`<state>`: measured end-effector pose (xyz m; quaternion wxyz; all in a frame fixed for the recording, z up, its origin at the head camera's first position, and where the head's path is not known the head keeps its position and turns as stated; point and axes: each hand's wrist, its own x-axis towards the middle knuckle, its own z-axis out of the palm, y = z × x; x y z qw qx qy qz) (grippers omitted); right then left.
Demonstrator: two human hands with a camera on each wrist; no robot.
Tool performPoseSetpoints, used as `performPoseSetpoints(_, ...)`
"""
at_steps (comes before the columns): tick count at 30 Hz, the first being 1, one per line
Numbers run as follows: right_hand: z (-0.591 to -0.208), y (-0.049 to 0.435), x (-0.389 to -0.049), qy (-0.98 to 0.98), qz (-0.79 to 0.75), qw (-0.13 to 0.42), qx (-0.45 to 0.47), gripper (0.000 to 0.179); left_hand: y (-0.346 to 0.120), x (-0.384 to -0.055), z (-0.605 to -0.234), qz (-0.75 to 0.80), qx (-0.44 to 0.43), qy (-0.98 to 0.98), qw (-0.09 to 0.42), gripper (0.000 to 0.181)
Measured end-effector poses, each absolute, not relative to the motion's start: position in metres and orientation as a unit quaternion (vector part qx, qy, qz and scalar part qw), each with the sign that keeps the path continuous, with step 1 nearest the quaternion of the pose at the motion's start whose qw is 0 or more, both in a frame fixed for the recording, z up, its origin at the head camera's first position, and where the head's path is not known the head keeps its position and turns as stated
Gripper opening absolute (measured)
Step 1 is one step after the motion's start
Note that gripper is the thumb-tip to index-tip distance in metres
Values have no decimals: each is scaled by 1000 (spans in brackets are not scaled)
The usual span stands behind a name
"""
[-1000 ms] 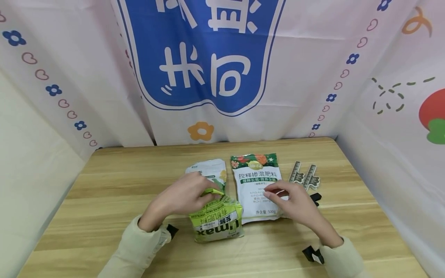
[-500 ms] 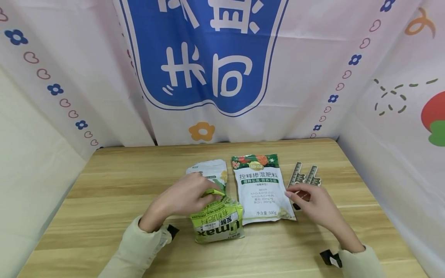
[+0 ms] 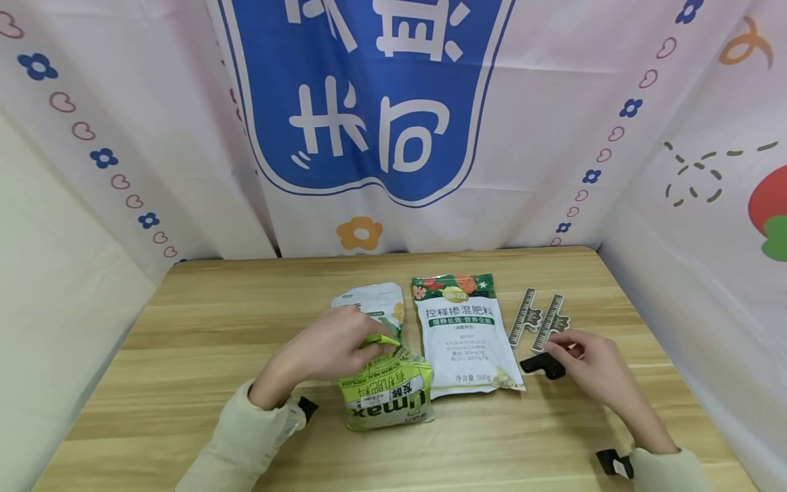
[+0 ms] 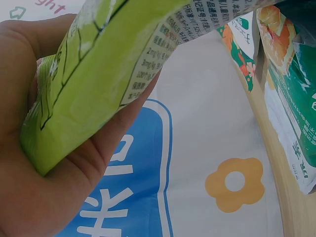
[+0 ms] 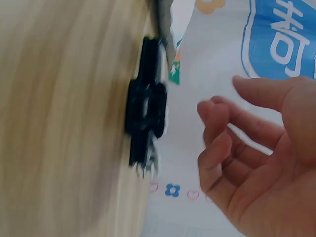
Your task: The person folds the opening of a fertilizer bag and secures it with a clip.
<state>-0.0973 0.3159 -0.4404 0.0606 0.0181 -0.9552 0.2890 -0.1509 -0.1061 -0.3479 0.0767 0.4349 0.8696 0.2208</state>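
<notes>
My left hand [image 3: 328, 345] grips the folded top of a lime-green fertilizer bag [image 3: 389, 404], which stands on the table with its print upside down. In the left wrist view, the green film [image 4: 98, 94] lies between the thumb and curled fingers. My right hand [image 3: 593, 365] hovers beside a small black plastic piece [image 3: 544, 366] on the table, fingers loosely bent. The right wrist view shows a gap between its fingertips [image 5: 210, 116] and that black piece [image 5: 146, 106], which has a long bar and a wider middle; nothing is held.
A white fertilizer bag [image 3: 464, 348] with a green floral top lies flat right of the green one. Another white-and-green bag [image 3: 371, 298] lies partly hidden behind my left hand. Two ruler-shaped pieces [image 3: 524, 319] lie at the right. A printed curtain [image 3: 529, 157] hangs behind the table.
My right hand has moved right, from over the white bag to beside the black piece, uncovering the bag's corner and the ruler-shaped pieces. My left hand keeps its grip on the green bag.
</notes>
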Motion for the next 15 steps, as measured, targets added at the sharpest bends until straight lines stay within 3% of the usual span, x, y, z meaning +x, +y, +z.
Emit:
performPoseSetpoints(5, -444, 325, -95, -960, 278, 34, -16, 18, -106, -151, -349, 217, 433, 872, 76, 14)
performPoseSetpoints(15, -455, 335, -98, -964, 250, -65, -70, 39, -106, -150, -349, 224, 431, 871, 76, 14)
